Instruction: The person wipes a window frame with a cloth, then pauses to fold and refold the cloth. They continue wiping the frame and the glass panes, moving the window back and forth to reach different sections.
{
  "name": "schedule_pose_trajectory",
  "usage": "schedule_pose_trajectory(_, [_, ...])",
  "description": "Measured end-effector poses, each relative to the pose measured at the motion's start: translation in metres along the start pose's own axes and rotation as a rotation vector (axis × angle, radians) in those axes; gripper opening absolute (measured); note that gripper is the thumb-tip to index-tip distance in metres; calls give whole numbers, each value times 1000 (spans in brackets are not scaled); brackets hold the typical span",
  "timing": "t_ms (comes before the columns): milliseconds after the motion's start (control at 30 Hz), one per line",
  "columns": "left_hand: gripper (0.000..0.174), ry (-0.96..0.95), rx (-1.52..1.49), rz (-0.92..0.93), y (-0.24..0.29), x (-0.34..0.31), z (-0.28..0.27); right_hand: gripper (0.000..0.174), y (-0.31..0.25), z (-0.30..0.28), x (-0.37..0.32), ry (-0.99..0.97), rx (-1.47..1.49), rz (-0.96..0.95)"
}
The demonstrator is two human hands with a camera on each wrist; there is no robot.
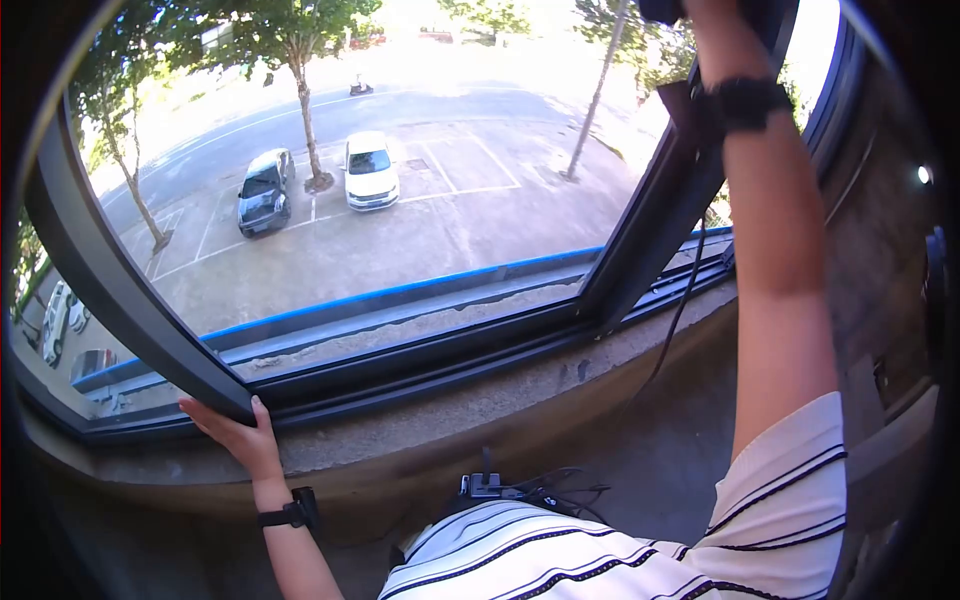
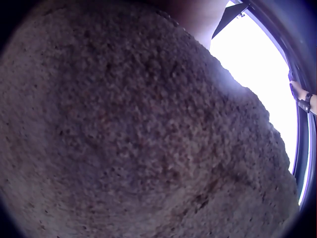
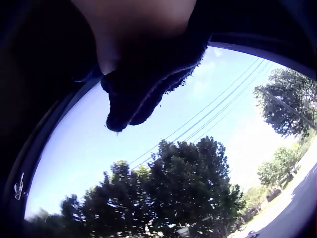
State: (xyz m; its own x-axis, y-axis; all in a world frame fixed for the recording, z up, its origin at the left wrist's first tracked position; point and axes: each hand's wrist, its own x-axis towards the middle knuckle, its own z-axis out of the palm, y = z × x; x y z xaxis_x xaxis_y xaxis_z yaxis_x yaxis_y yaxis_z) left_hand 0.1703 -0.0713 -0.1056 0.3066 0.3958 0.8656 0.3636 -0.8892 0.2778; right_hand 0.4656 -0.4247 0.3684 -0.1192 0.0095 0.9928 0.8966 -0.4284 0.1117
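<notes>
My left hand (image 1: 246, 440) rests against the lower left corner of the dark window frame (image 1: 150, 290), thumb and fingers extended. Below it lies the rough stone sill (image 1: 420, 415), which fills most of the left wrist view. High at the upper right, my right hand (image 3: 143, 17) holds a dark, fuzzy-edged cloth (image 3: 148, 87) by the frame's right upright (image 1: 660, 200). The cloth hangs bunched below that hand in the right wrist view and hides its fingers. In the head view the top edge cuts off most of the right hand.
A black cable (image 1: 690, 310) runs down over the sill at the right. Below the sill stands a small dark device (image 1: 486, 484) with tangled cords. Through the glass show a dark car (image 1: 264, 195), a white car (image 1: 369, 175) and trees (image 1: 305, 100). A blue-edged ledge (image 1: 420, 290) runs outside.
</notes>
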Motion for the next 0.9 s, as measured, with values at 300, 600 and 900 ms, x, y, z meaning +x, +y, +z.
schedule_pose_trajectory(300, [98, -17, -8, -8, 4, 2, -3, 53, -59, -28, -279, -962, -17, -670])
schedule_pose_trajectory(600, [98, -17, -17, -4, 4, 3, -5, 39, -65, -88, -303, -1182, 153, -388])
schedule_pose_trajectory(900, [90, -50, 3, 11, 6, 3, -10, 36, -78, -144, -419, -906, 121, 365])
